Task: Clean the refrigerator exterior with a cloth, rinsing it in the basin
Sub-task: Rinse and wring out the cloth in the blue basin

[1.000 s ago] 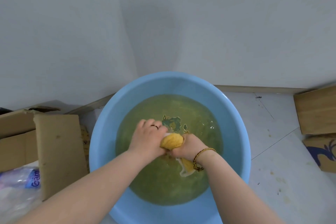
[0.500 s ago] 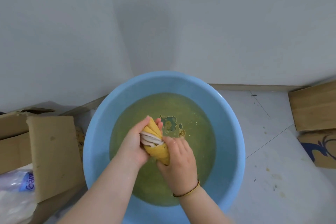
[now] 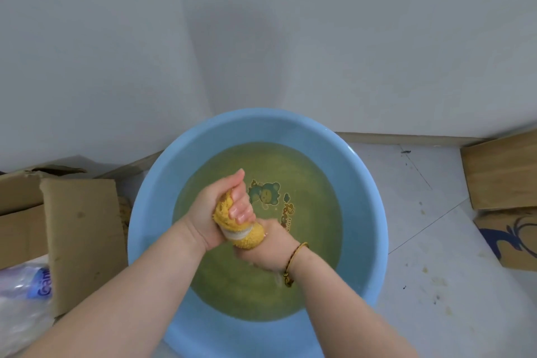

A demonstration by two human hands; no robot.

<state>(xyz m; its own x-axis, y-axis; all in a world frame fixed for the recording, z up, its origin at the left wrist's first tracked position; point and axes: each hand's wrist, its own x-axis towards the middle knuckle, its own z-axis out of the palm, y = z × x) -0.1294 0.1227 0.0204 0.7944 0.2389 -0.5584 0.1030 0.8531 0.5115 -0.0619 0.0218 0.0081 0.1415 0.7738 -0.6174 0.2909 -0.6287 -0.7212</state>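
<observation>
Object: yellow fuzzy cloth (image 3: 252, 239), white band showing at mid-length. It is rolled into a tight rope and held between the two hands, just above the water.

The left hand (image 3: 220, 206) has its fingers curled round the upper end. The right hand (image 3: 268, 253) grips the lower end, just below and to the right of the left; its fingertips are hidden underneath. A braided bracelet (image 3: 293, 260) sits on the right wrist. Judged step: wringing out after a rinse.

Under both hands is a round light-blue plastic basin (image 3: 374, 212) holding murky yellow-green water (image 3: 308, 276), on a white tiled floor (image 3: 436, 241). Left of the left forearm is a brown cardboard box (image 3: 81, 235), with a clear plastic bag (image 3: 20, 308) nearer the elbow.

Risks:
- A hard twist could throw drops past the rim onto the tiles, a slip hazard.
- The water looks dirty, so the cloth may carry grime back and streak the refrigerator.
- An under-wrung cloth would drip on the way there.
</observation>
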